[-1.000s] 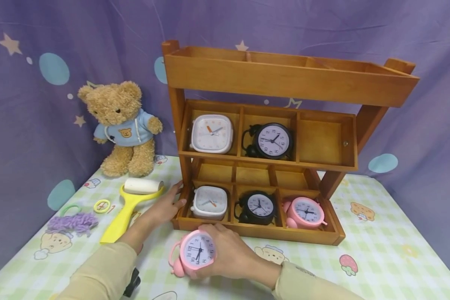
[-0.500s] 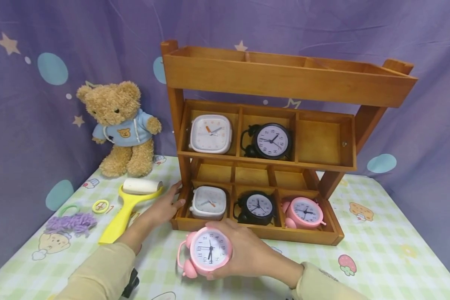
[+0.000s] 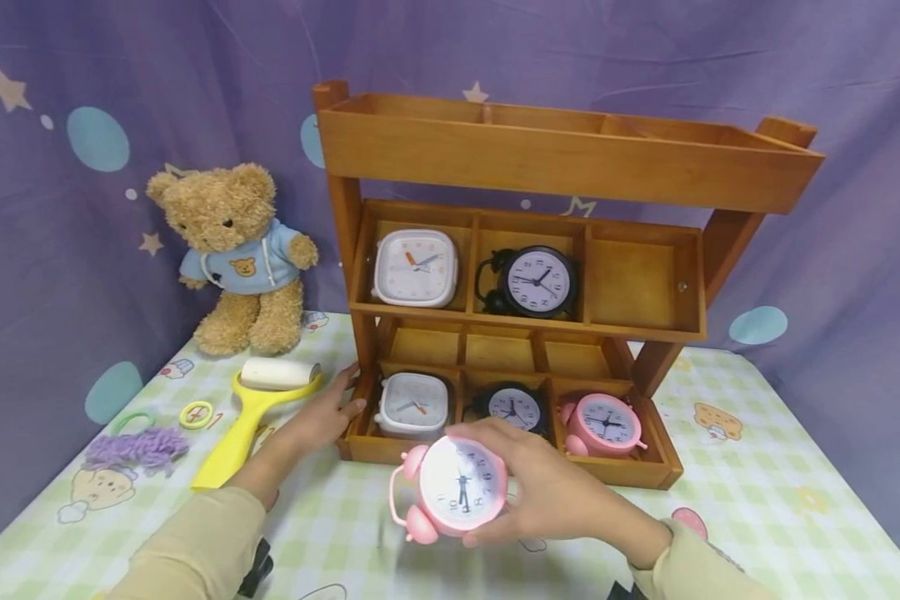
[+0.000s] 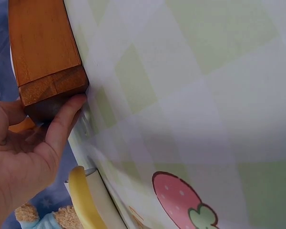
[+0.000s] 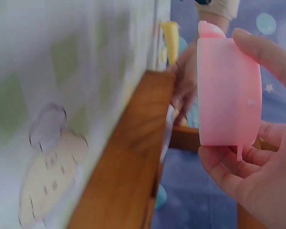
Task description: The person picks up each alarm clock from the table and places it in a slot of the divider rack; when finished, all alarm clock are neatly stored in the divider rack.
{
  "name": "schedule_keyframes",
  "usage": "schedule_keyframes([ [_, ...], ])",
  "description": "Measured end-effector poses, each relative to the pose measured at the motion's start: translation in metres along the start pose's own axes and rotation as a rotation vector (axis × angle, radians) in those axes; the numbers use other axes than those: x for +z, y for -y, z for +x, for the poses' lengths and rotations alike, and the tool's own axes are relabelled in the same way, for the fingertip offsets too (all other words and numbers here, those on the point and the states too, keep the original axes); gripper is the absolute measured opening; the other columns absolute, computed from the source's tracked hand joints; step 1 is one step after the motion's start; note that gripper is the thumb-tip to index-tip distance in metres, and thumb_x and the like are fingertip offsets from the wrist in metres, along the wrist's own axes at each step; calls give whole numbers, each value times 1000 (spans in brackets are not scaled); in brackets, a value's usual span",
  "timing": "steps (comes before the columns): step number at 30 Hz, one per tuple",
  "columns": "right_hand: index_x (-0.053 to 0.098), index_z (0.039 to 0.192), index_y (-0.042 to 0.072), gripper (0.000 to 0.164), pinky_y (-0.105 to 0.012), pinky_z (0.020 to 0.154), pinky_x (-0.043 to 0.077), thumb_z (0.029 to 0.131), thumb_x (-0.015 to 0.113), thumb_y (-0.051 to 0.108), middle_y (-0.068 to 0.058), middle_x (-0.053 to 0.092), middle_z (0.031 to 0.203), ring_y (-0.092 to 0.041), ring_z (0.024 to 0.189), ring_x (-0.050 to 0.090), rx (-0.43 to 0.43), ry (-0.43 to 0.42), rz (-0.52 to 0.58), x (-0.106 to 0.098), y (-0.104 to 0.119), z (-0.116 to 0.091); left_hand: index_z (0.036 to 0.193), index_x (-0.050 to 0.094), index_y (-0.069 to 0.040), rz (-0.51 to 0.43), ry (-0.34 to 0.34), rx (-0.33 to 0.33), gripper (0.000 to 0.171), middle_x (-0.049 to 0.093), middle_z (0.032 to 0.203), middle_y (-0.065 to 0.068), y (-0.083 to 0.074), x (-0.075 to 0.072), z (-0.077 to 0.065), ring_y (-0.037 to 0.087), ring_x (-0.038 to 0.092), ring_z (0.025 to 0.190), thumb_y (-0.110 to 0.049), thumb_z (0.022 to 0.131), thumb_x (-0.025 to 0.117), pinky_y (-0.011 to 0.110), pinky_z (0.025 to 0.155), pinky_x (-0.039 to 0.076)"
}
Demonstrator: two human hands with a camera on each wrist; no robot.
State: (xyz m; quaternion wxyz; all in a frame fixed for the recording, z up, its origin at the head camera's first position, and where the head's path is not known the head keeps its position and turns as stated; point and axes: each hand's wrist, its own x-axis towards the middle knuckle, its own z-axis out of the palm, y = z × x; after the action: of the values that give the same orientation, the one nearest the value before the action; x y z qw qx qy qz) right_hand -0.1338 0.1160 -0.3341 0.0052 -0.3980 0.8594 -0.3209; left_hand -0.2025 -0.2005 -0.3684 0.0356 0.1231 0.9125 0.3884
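In the head view my right hand [image 3: 547, 492] grips a pink twin-bell alarm clock [image 3: 461, 485] above the tablecloth, in front of the wooden rack [image 3: 570, 171]. The clock lies sideways, its bells pointing left. In the right wrist view, thumb and fingers span the sides of the clock [image 5: 229, 90]. My left hand [image 3: 317, 423] holds the rack's lower left end; the left wrist view has thumb and fingers around that wooden corner [image 4: 52, 88]. The rack bears two white clocks [image 3: 416, 268] [image 3: 414, 404], two black ones [image 3: 537, 282] [image 3: 513, 408] and another pink clock [image 3: 603, 425].
Left of the rack lie a yellow-handled lint roller [image 3: 240, 429], a yellow ring [image 3: 196, 415], a green ring [image 3: 131, 422] and purple yarn [image 3: 138, 448]. A teddy bear [image 3: 236, 258] in a blue hoodie sits behind them, before a purple curtain [image 3: 435, 42].
My right hand has carried the pink alarm clock rightward and raised it off the table. The left hand stays at the rack's end. The head view has shifted slightly.
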Motion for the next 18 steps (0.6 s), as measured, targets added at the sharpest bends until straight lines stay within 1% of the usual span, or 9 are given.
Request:
schedule_keyframes([
  [3,53,146,27,94,-44,95,53,65,95,48,13,57,130,-11,115,57,-19,-20,-21,-13,-3,-6,154,15,14,1,11,-7,61,33,151,40,1,0,0,55,33,139,-6,107,46,62,117,26],
  [5,52,147,26,94,-44,94,53,66,95,47,13,57,129,-11,114,57,-30,-31,-25,-23,-4,-10,155,15,14,2,15,-9,61,32,152,40,1,0,0,55,33,140,-7,107,46,62,117,26],
  [10,50,148,26,95,-46,93,53,66,95,45,12,55,135,-11,117,57,-18,-50,-23,-46,-9,-19,154,15,14,1,14,-10,61,33,151,41,1,0,0,55,34,139,-7,107,46,62,116,27],
  [14,51,147,27,96,-44,91,54,64,97,43,13,57,133,-11,116,58,-28,-94,-60,-62,-13,-26,154,15,15,0,19,-8,60,32,151,41,0,-1,0,55,33,139,-7,107,46,62,116,27],
  [18,52,147,28,95,-46,90,53,64,97,43,13,58,134,-12,117,58,-27,-125,-88,-77,-17,-33,154,15,16,12,28,-10,60,31,151,41,0,-1,-1,56,32,139,-8,107,45,63,116,27],
])
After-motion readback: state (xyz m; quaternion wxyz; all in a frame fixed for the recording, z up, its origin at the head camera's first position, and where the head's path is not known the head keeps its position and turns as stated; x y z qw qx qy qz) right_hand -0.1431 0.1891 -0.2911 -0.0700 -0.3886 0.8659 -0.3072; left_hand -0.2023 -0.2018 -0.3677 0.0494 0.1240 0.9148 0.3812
